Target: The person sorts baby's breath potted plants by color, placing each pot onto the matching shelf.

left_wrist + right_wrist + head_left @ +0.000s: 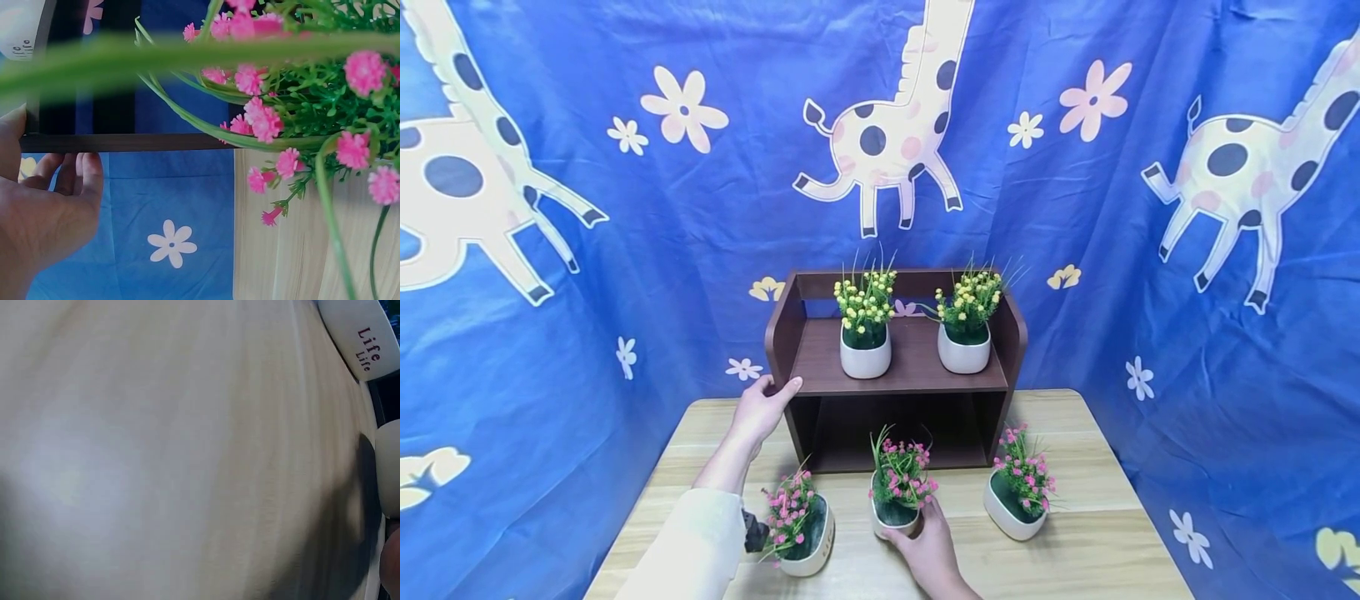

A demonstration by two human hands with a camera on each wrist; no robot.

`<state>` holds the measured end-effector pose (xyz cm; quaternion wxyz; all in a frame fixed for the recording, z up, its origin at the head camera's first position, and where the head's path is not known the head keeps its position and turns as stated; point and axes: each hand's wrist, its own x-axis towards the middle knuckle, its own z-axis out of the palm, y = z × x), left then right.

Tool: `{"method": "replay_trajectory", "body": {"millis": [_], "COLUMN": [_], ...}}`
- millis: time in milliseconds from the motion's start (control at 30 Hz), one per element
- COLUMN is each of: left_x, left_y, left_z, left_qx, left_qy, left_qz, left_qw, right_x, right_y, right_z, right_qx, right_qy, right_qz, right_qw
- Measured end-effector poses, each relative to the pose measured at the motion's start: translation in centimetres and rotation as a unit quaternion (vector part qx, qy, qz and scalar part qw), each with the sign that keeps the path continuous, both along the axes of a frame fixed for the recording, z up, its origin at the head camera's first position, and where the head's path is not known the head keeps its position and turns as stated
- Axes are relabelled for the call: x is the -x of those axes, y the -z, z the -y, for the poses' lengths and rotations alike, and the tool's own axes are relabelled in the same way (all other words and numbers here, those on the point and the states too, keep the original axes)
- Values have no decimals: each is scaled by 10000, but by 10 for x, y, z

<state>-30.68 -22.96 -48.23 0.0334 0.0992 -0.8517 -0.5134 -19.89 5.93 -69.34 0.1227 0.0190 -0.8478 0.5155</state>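
My left hand grips the left side panel of a dark brown two-tier shelf; in the left wrist view the thumb and fingers of the hand lie on opposite sides of the board. In front of the shelf, my right hand holds a white pot of pink flowers by its rim and side. Only a fingertip shows in the right wrist view, near a white pot. Another pink-flower pot stands beside my left forearm, its flowers close to that wrist camera.
Two white pots with yellow flowers, one left and one right, stand on the upper shelf board. A third pink-flower pot is on the wooden table at right. Behind hangs a blue giraffe-print cloth.
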Motion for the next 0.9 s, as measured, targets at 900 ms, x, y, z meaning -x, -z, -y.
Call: {"method": "replay_trajectory", "body": {"millis": [900], "left_x": [-1], "left_y": [-1], "left_z": [0], "left_qx": [21], "left_qy": [2], "left_qz": [17], "left_qw": [10000], "right_x": [50], "right_y": [-11], "right_z": [-4], "right_qx": [20], "right_qy": [366], "right_qz": [403], "right_qw": [9985]}}
